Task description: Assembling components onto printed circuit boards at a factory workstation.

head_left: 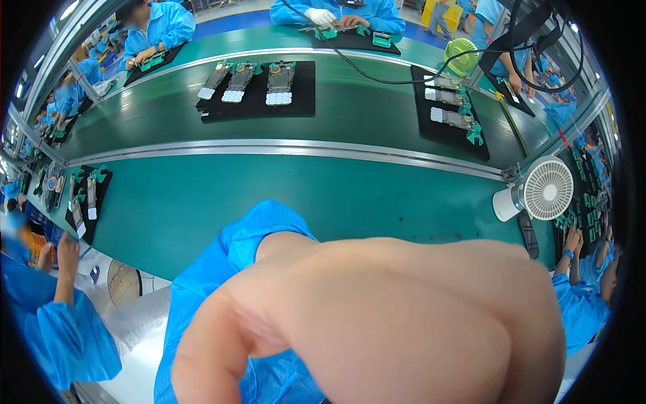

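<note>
My left hand [397, 310] fills the lower middle of the picture, very close to the camera and partly blurred. Its wrist comes out of a bright blue sleeve [269, 222]. The thumb side bends down at the lower left, while the fingertips run out of sight below, so whether they grip anything is hidden. Behind the hand lies the green tabletop [303, 188], and no work piece shows beside it. My right hand does not appear.
Beyond a metal rail [282, 147], black mats [299, 71] [474, 145] hold several circuit-board units [280, 84]. A white fan [548, 188] stands at the right. Cables [397, 81] hang above. Co-workers in blue [54, 330] sit around.
</note>
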`<state>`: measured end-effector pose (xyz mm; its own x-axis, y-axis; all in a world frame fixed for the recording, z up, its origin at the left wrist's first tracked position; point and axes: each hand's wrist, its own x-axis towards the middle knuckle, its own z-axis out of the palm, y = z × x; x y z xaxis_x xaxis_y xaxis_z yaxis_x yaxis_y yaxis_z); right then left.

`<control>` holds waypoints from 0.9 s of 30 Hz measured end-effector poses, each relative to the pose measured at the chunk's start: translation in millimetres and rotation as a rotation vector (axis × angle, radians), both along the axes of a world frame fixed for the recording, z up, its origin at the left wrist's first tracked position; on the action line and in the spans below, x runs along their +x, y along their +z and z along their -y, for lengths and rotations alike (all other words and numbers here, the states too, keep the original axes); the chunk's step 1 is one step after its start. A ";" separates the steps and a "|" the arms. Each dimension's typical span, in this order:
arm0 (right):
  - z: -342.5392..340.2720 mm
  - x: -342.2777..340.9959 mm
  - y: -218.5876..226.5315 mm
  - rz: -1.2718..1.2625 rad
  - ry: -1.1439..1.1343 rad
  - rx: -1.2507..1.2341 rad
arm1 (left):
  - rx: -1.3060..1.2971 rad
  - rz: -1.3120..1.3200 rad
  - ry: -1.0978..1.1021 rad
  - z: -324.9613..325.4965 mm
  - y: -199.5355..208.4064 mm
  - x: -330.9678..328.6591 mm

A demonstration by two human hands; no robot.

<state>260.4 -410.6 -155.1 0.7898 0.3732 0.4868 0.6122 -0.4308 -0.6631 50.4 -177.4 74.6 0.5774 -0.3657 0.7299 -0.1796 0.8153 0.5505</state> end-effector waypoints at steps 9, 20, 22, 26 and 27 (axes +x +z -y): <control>9.8 4.7 -0.1 -0.007 0.007 -0.010 | -0.022 -0.102 -0.133 8.6 7.1 -3.7; 23.2 23.0 -8.9 -0.020 0.018 0.008 | -0.017 -0.260 -0.180 33.5 17.7 -10.9; 30.4 27.0 -15.0 -0.037 -0.013 0.013 | -0.006 -0.290 -0.210 35.3 18.4 -12.9; 28.5 37.7 -11.8 -0.026 0.073 -0.011 | -0.042 -0.334 -0.118 51.5 24.9 -22.7; 35.3 36.2 -15.9 -0.023 0.006 -0.007 | -0.028 -0.356 -0.168 59.2 22.8 4.5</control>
<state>296.6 -445.9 -171.0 0.7987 0.3811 0.4656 0.5991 -0.4316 -0.6744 54.9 -236.7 97.4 0.7301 -0.4596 0.5058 0.1559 0.8326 0.5315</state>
